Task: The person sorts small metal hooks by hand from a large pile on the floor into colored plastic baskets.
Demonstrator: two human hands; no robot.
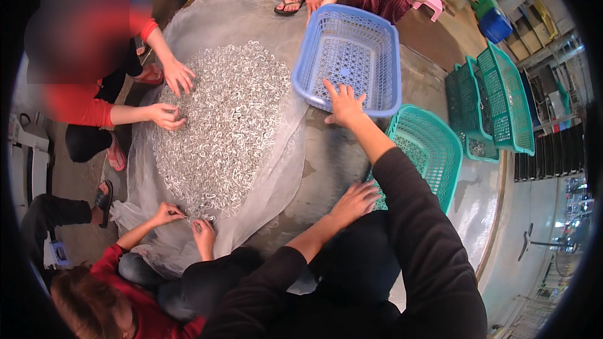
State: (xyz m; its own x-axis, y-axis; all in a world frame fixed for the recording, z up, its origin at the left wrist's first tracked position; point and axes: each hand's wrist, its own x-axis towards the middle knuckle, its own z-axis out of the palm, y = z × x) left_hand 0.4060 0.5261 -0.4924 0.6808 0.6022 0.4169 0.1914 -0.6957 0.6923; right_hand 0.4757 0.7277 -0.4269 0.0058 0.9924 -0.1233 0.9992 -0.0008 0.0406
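Observation:
My right hand (345,105) reaches over the near rim of a blue plastic basket (303,91), its fingers spread and gripping nothing. That basket has latticed sides, and nothing lies in it. Lower down, my left hand (353,205) is at the left edge of a green plastic basket (447,150), its fingers bent over the rim; the fingertips are partly hidden. The green basket sits beside my right forearm, which covers part of it. To the left, a wide heap of small silvery metal hooks (220,125) lies on a translucent sheet (276,185).
Two people in red sit at the left, their hands (176,81) (188,220) at the heap's edge. Across from me are two more people; one hand (312,0) is by the blue basket's far rim. More green baskets (509,100) stand at the right.

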